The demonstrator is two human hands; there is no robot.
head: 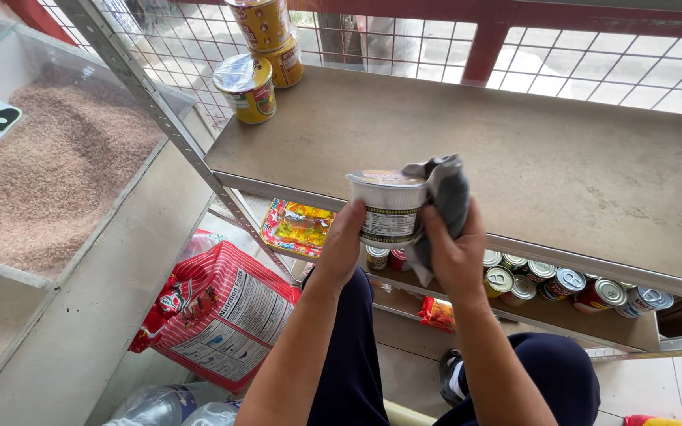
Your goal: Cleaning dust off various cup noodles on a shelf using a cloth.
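Two hands meet over the shelf edge: the left hand (344,241) grips a labelled can (389,209), while the right hand (458,251) presses a grey cloth (445,189) against its side. Beyond, the upper shelf (515,150) lies bare, yellow cans (256,71) stacked far left. Tins (562,285) crowd the lower shelf; a red sack (219,315) sits near left.

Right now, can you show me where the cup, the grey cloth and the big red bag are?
cup (389,207), head view, on its side label.
grey cloth (449,193), head view, on its bunched middle.
red bag (222,315), head view, on its printed front.
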